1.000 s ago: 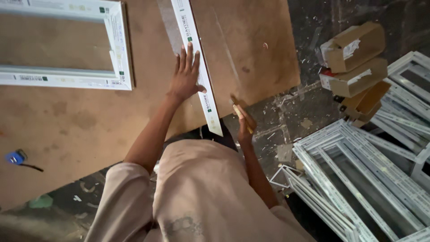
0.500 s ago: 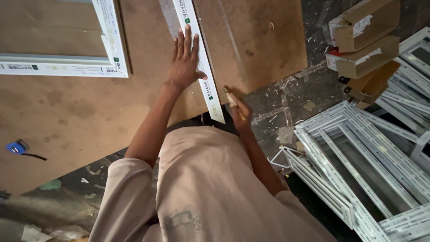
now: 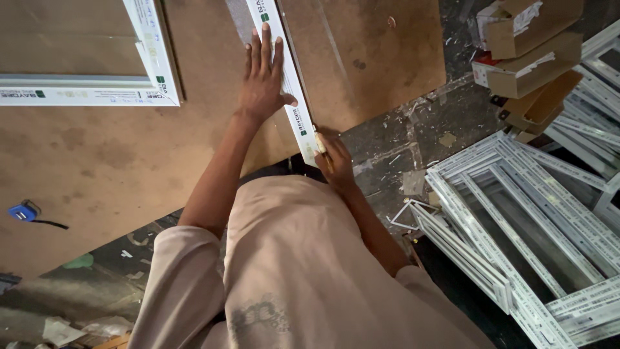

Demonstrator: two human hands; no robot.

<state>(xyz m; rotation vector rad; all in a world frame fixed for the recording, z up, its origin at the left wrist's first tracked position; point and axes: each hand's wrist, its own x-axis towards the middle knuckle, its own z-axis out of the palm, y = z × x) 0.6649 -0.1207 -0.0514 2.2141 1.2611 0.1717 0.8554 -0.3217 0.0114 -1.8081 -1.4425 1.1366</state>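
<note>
Left hand (image 3: 263, 77): fingers straight and close together, thumb out to the side, palm flat on a long white window-frame profile (image 3: 284, 77). Fingertips point along the strip, away from the body.

Right hand (image 3: 334, 161): fingers curled around a small tan tool (image 3: 321, 143), pinching it at the near end of the profile. What kind of tool it is cannot be told; most of it is hidden in the fist. Its tip touches the cut end of the strip.

The profile lies on a brown hardboard table (image 3: 97, 168), running from the near edge away to the top of the view. Its near end sits right at the table edge.

Further left on the same table: a corner of an assembled white window frame (image 3: 155, 64), well apart from the hands. Near the left edge of the table, a small blue object (image 3: 24, 211) with a dark cord.

Right of the table, on a dark, littered floor (image 3: 420, 142): a stack of white window frames (image 3: 516, 226) lying flat. Above them, several cardboard boxes (image 3: 529, 39) piled together.

The person wears a pale pink short-sleeved shirt (image 3: 303, 271), filling the lower middle of the view.
</note>
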